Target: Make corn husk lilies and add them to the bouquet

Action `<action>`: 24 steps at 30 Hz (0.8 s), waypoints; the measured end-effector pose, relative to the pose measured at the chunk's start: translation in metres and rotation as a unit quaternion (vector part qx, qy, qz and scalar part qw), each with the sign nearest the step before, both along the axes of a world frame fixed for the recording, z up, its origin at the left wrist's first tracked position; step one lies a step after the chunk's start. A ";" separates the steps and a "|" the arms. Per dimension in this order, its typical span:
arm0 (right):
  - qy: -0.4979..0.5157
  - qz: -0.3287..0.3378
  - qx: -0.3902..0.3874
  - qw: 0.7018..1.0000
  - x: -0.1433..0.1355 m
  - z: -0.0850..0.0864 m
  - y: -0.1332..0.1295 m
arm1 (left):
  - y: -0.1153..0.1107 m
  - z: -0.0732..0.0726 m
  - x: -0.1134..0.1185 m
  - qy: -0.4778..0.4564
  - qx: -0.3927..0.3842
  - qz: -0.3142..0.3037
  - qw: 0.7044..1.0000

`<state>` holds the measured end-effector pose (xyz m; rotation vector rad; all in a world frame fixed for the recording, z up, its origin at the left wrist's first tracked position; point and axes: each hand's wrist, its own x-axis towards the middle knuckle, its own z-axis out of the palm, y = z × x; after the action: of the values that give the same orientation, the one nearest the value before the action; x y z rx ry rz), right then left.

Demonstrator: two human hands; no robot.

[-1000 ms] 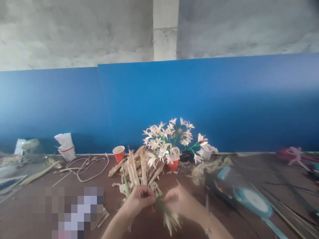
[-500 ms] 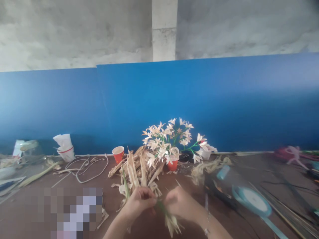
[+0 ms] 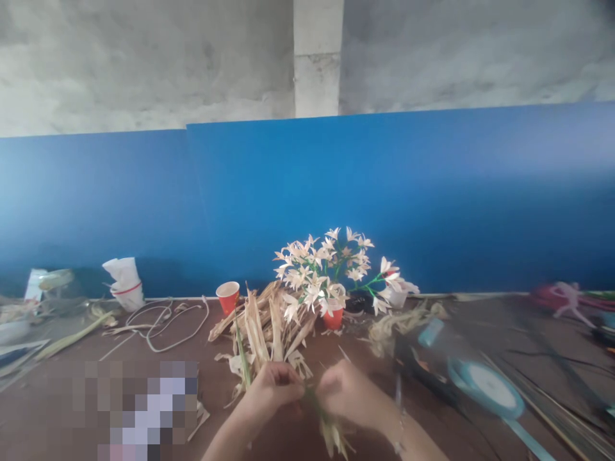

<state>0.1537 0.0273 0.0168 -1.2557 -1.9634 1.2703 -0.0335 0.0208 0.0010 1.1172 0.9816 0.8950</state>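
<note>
Low in the middle, a flower with a green stem and pale pointed petals (image 3: 334,435) hangs head down between my hands. My left hand (image 3: 277,386) is closed, thumb against forefinger, at the stem's upper end. Close beside it, my right hand (image 3: 340,389) has its fingers curled in at the same green stem; they are partly blurred, and the exact grip is hidden. Just beyond my hands lies a heap of dry husks (image 3: 259,326). Behind it, white flowers on green stems (image 3: 312,275) stand in a red paper cup (image 3: 332,318).
Another red cup (image 3: 228,298) stands behind the husks. A white cable (image 3: 158,351) and a white cup (image 3: 129,296) are at left. On the right lie a roll of light-blue ribbon (image 3: 487,387) and pale fibres (image 3: 389,330). A blue panel (image 3: 269,186) closes the back.
My hands stay nearly in the same place at the stem. The hanging flower has shifted slightly downward and looks blurrier.
</note>
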 end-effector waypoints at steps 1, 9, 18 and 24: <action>-0.007 0.009 0.006 1.000 0.000 0.002 -0.001 | 0.000 0.000 0.000 0.000 -0.004 0.002 1.000; -0.139 -0.062 0.296 0.943 -0.015 0.018 -0.018 | 0.000 0.002 0.006 0.012 -0.001 0.073 0.997; -0.247 -0.095 0.423 0.866 -0.030 -0.015 -0.017 | 0.005 -0.005 0.007 0.051 0.009 0.104 0.993; -0.199 -0.100 0.418 0.881 -0.026 -0.004 -0.016 | 0.008 -0.008 -0.002 0.067 0.083 0.048 0.993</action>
<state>0.1278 0.0115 0.0128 -1.2360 -2.1916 -0.0173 -0.0352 0.0292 -0.0069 1.2933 1.0931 1.0044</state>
